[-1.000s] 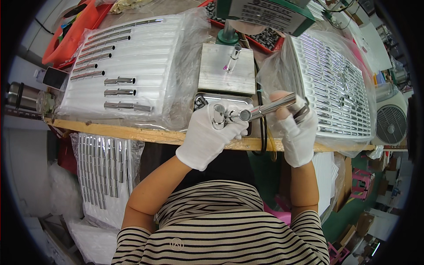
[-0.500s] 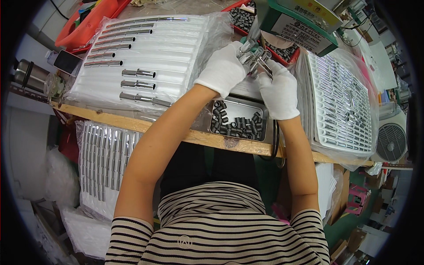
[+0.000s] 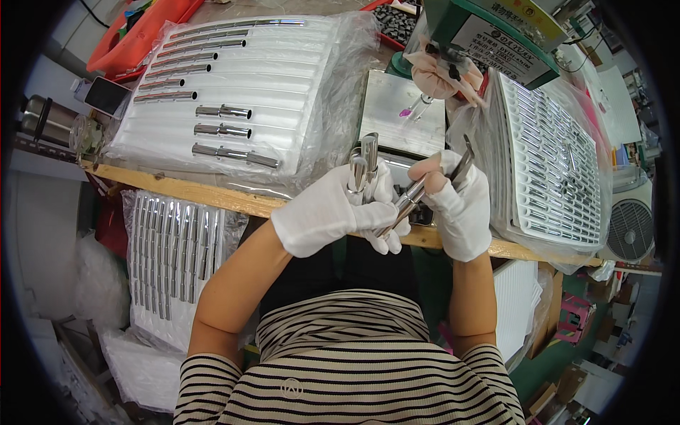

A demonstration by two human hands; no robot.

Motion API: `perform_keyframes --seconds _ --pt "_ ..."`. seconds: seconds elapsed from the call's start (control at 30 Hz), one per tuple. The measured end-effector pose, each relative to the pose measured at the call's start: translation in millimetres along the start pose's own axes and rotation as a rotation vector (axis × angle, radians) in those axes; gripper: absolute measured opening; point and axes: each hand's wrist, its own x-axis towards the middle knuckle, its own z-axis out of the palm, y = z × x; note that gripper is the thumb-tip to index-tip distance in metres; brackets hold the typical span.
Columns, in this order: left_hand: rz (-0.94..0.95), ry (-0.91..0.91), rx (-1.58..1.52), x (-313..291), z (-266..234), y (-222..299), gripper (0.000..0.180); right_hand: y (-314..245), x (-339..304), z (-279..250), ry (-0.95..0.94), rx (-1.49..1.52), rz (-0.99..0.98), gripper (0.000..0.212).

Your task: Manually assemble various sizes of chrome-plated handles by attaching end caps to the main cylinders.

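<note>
My left hand (image 3: 326, 216), in a white glove, is closed around short chrome tubes (image 3: 370, 150) that stick up past its fingers. Another chrome tube (image 3: 408, 205) slants between both hands, its lower end at the left fingers. My right hand (image 3: 462, 209), gloved with thumb and a fingertip bare, pinches that tube's upper end. It also grips a slim dark metal tool (image 3: 464, 159) with a bent tip, whose kind I cannot make out. Beneath the hands, the tray of black sleeves is mostly hidden.
A green bench press (image 3: 489, 42) stands over a metal plate (image 3: 382, 113), pink cloth (image 3: 433, 74) tied to it. White foam trays of chrome tubes lie left (image 3: 283, 92) and right (image 3: 520, 163). The bench's wooden edge (image 3: 255, 204) runs below. Black sleeves (image 3: 397, 28) fill a red bin behind.
Both hands have come back from the press toward the bench edge, bringing the chrome tubes. One tube now slants between the hands, and the dark tool shows in my right hand.
</note>
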Motion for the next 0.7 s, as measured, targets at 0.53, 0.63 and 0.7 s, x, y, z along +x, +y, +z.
perform_keyframes --seconds 0.53,0.63,0.7 --pt "0.634 0.47 1.207 -38.1 9.8 -16.3 0.026 -10.6 -1.1 48.5 0.189 -0.368 -0.13 0.028" --pt "0.674 0.534 1.138 -42.2 2.0 -10.5 0.031 -9.4 5.1 47.9 0.097 -0.302 -0.178 0.035" --pt "0.348 0.776 1.275 -49.4 -25.8 2.3 0.038 -5.0 9.3 22.2 0.06 -0.667 -0.314 0.031"
